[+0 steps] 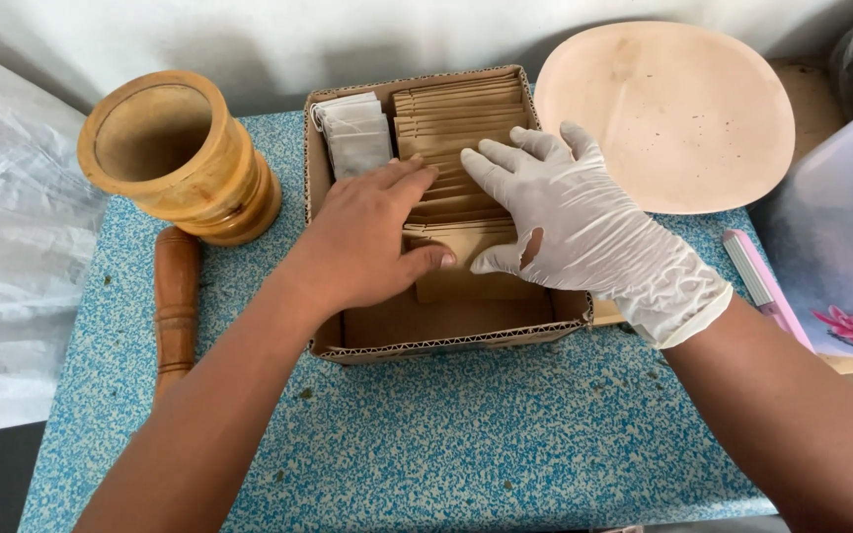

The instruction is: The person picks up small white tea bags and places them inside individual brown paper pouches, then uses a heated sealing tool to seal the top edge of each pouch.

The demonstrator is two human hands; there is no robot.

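Note:
A shallow cardboard box (426, 345) sits on a blue speckled table. A row of brown paper sachets (461, 114) stands in it, with a few white sachets (355, 133) at its back left. My bare left hand (367, 237) rests on the sachets, thumb pressed against the front one. My right hand (565, 212), in a white glove torn near the thumb, lies flat on the same row with fingers spread. Neither hand has lifted a sachet out.
A wooden mortar (180, 153) stands at the left, its pestle (177, 301) lying in front of it. A pale round plate (668, 114) lies behind the box at the right. A pink flat tool (762, 281) and a flowered sheet (841, 247) are at the right edge, white plastic (7, 237) at the left.

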